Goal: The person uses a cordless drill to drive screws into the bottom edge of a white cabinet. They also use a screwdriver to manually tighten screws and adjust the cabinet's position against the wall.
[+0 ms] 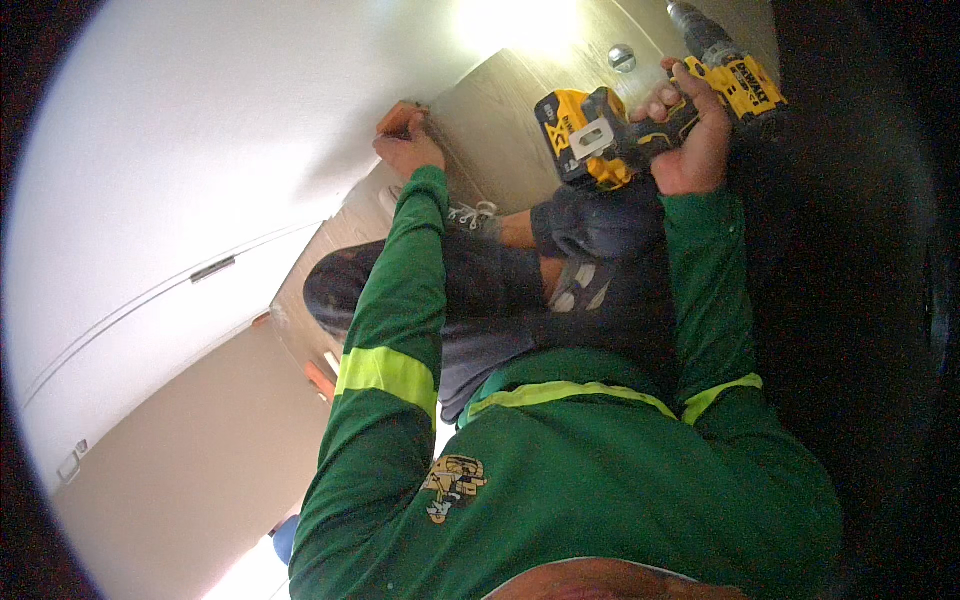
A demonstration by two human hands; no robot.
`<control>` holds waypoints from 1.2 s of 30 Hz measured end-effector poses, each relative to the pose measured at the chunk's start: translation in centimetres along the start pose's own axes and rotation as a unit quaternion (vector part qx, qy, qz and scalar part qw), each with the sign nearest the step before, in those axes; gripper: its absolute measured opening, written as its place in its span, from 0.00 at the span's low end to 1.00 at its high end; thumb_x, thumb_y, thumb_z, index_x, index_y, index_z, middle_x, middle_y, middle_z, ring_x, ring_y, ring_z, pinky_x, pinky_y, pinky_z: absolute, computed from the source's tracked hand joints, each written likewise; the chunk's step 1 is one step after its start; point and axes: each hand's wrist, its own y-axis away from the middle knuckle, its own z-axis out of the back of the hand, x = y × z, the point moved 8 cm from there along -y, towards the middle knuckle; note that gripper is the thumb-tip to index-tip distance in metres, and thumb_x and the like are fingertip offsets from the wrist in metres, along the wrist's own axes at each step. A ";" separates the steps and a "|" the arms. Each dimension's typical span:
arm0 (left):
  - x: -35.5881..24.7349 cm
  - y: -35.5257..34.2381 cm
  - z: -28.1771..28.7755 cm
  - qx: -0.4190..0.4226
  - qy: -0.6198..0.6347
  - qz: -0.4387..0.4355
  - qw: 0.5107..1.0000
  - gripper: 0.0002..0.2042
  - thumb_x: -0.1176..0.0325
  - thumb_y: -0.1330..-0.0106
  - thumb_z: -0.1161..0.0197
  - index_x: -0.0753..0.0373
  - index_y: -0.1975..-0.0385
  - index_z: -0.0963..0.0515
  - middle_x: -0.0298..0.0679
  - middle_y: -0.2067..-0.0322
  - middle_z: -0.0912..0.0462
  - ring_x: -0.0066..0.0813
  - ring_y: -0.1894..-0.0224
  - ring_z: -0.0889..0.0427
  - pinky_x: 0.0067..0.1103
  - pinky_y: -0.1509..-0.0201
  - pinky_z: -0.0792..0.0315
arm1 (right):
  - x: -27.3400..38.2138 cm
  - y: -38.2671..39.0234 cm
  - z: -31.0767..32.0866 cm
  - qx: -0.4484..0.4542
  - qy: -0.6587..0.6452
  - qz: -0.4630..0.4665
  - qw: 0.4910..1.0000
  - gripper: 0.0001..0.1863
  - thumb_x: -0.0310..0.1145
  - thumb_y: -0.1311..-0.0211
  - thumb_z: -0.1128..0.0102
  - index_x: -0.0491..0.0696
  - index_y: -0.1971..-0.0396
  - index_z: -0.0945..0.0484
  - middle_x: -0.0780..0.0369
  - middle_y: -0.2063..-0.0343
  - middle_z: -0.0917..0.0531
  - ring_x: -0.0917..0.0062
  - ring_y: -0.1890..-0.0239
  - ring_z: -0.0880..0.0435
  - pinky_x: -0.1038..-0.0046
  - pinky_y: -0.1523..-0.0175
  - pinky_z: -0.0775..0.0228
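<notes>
At the foot of the white wall, my left hand (410, 150) is closed on a small orange-brown block (400, 117). The block lies against the wall where it meets the floor, and my fingers partly cover it. My right hand (697, 135) grips a yellow and black cordless drill (740, 85) by its handle. The drill is held up over the floor, its chuck end toward the top edge of the view and its battery (570, 138) toward the left. I cannot make out the tip of the drill clearly.
I crouch on a wood-look floor (490, 125), my shoe (472, 218) near the left hand. The white wall (200, 120) runs along the left. A round metal disc (621, 58) sits on the floor beside the drill. An orange object (320, 380) lies behind my knee. Deep shadow fills the right.
</notes>
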 end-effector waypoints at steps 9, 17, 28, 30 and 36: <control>-0.7 0.9 -1.1 -0.001 0.003 0.013 1.000 0.30 0.62 0.43 0.23 0.74 0.51 0.35 0.49 0.54 0.23 0.39 0.52 0.21 0.30 0.44 0.27 | 0.1 0.3 -0.6 0.006 0.031 -0.007 0.999 0.15 0.35 0.32 0.40 0.45 0.50 0.26 0.71 0.77 0.30 0.83 0.76 0.29 0.70 0.61 0.30; -2.2 -0.3 0.8 -0.085 -0.067 0.109 0.988 0.32 0.48 0.41 0.29 0.75 0.55 0.32 0.52 0.55 0.25 0.47 0.52 0.23 0.38 0.42 0.30 | -0.9 -1.7 1.8 0.032 0.000 -0.052 0.998 0.14 0.33 0.35 0.38 0.47 0.51 0.24 0.74 0.80 0.34 0.86 0.78 0.33 0.69 0.60 0.31; 0.9 3.1 3.3 0.148 -0.334 0.273 0.890 0.48 0.33 0.32 0.51 0.79 0.32 0.46 0.66 0.35 0.38 0.60 0.36 0.31 0.43 0.33 0.34 | 1.5 -5.0 2.9 0.151 0.208 0.031 0.966 0.16 0.33 0.30 0.47 0.37 0.50 0.28 0.68 0.77 0.35 0.79 0.72 0.31 0.69 0.56 0.30; -5.6 3.0 6.1 0.106 -0.174 0.213 0.956 0.44 0.35 0.33 0.45 0.74 0.35 0.40 0.64 0.40 0.32 0.58 0.42 0.25 0.41 0.44 0.25 | 3.3 -4.0 2.2 0.155 0.241 0.090 0.954 0.16 0.33 0.31 0.47 0.35 0.52 0.29 0.67 0.77 0.33 0.76 0.72 0.30 0.69 0.56 0.30; -16.2 10.0 35.3 -0.069 -0.005 -0.011 0.998 0.23 0.56 0.34 0.31 0.66 0.49 0.25 0.44 0.58 0.17 0.33 0.54 0.17 0.28 0.50 0.22 | 6.3 -3.0 3.3 0.037 0.211 0.182 0.960 0.16 0.30 0.36 0.44 0.34 0.54 0.26 0.60 0.76 0.27 0.68 0.67 0.25 0.63 0.54 0.30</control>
